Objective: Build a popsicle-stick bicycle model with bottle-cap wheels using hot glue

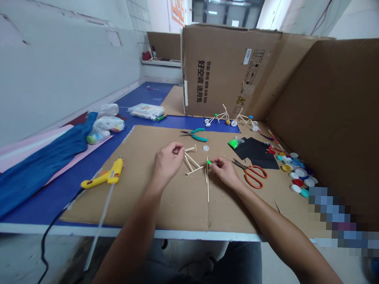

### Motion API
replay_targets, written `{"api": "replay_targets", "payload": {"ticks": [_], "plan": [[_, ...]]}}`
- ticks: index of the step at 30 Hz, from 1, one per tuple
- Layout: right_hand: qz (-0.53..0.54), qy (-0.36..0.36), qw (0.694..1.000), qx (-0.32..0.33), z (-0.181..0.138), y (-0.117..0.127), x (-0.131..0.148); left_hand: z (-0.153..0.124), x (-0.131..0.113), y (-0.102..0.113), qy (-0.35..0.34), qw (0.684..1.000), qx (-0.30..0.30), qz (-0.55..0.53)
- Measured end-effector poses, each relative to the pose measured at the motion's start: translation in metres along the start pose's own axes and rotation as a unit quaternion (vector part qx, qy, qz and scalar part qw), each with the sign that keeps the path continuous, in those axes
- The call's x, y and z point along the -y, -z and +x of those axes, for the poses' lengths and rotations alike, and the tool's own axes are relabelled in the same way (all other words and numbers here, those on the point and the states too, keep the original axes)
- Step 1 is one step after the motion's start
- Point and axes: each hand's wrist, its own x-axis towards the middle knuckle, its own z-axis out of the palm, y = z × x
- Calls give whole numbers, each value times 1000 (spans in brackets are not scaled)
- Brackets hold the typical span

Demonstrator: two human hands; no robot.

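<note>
My left hand point(167, 162) is closed on one end of a small frame of glued wooden sticks point(191, 160) that lies on the cardboard sheet point(175, 203). My right hand point(224, 171) pinches a thin wooden stick point(207, 178) with a small green piece point(209, 162) at its tip, right beside the frame. A white bottle cap point(206, 148) lies just beyond the sticks.
A yellow glue gun point(105, 177) with a glue stick and black cord lies at the left. Teal pliers point(194, 135), orange scissors point(252, 173), black paper point(257, 152), coloured caps point(296, 170) and two small stick bicycles point(230, 117) lie around. Cardboard walls point(330, 118) stand behind and right.
</note>
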Motion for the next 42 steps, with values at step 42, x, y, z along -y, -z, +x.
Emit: {"api": "replay_targets", "payload": {"ticks": [42], "plan": [[-168, 11, 985, -38, 2, -18, -4, -62, 38, -39, -25, 974, 137, 180]]}}
